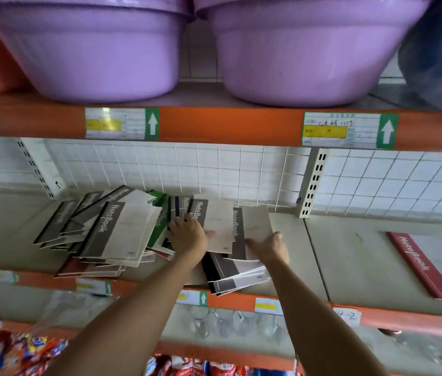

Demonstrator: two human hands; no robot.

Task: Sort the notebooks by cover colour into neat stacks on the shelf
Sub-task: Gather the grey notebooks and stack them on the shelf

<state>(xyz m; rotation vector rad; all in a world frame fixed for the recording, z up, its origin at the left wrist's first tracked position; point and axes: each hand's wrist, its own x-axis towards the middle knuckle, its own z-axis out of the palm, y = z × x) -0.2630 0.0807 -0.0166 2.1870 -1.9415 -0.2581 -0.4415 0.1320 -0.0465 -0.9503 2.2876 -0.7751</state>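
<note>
The left hand [187, 234] grips a grey-spined notebook [214, 226] amid the jumbled notebook pile [111, 232]. The right hand [268, 246] lies spread on another grey notebook [256, 221], while a red notebook [423, 264] sits well apart on the shelf [350, 253].

"NoteBook" runs down the grey notebooks' [118, 234] spines and the red notebook [420, 264].

Orange-edged shelving [214, 126] with price labels [350, 130] backs onto a white wire grid [187, 169]; two purple basins [92, 50] sit on the upper shelf.
</note>
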